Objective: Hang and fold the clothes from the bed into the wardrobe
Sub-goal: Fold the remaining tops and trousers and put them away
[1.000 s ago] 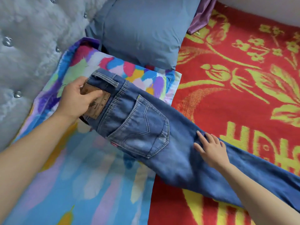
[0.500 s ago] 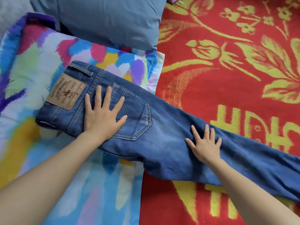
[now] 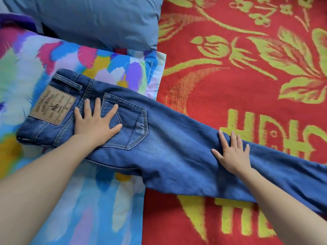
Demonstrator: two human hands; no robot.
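The jeans (image 3: 168, 147) lie on the bed, seemingly doubled lengthwise with one leg on the other. The waistband sits on the bright painted quilt (image 3: 26, 68) and the legs stretch over the red and yellow blanket (image 3: 230, 82). Their long axis runs from the leather patch (image 3: 53, 105) at the upper left down to the lower right, where the hems pass out of sight.

The left hand (image 3: 96, 128) presses flat on the seat, fingers spread across the edge of the back pocket (image 3: 131, 124). The right hand (image 3: 231, 154) lies flat on the thigh with straight, splayed fingers. Neither grips the denim.

To my eye they are smoothing before a fold, and the right hand is nearer the leg ends that must come up toward the waist (a long reach). A blue pillow (image 3: 99, 20) sits beyond the waistband. No wardrobe, drawer or basket is in view.
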